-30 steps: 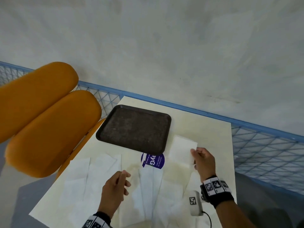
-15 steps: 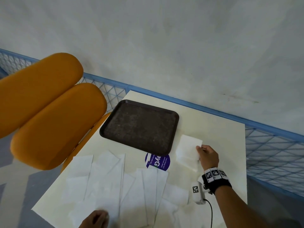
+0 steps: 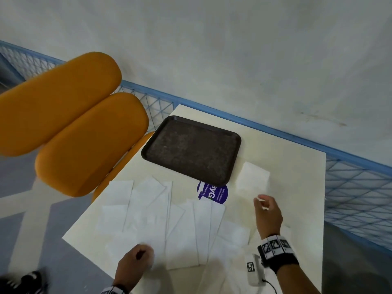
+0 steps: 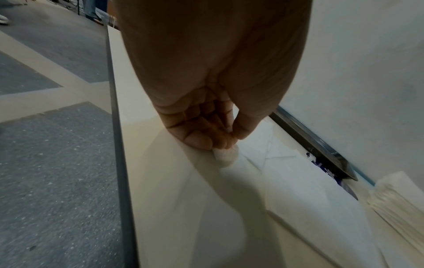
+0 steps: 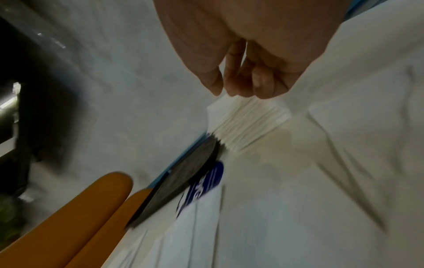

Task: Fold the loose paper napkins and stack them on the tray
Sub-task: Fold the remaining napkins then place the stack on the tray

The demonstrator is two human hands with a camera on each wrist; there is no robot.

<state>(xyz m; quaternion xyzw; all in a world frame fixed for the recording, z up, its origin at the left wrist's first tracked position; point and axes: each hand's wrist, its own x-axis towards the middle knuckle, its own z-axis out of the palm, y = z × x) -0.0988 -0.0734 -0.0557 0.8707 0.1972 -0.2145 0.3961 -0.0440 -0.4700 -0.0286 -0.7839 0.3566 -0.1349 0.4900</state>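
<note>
Pinching a corner of one white paper napkin (image 4: 226, 156) at the near edge of the cream square table (image 3: 297, 166), the left hand (image 3: 135, 264) has thumb and fingers curled together on the sheet, as the left wrist view shows. That napkin belongs to a fan of loose white paper napkins (image 3: 169, 219) spread flat across the near half of the table, their long sides running from the near edge towards the far edge. A white sensor box with a printed marker (image 3: 253, 270) lies on the napkins by the near right corner.

Farther in, the right hand (image 3: 267, 213) hovers above the tabletop with its fingers loosely curled and apart, gripping nothing. Just beyond its fingertips lies a small folded white napkin (image 3: 252, 177), flat on the table and touching neither hand.

Left of that fold, past a round purple sticker (image 3: 214, 193), sits the dark brown rectangular plastic tray (image 3: 186, 126), bare, near the far left corner. The folded napkin lies just off the tray's right short side, so the right hand is plainly the nearer one to carry it leftward onto the tray, while the left hand probably starts the following sheet. Orange padded seats (image 3: 84, 134) stand beyond the table's left edge.
</note>
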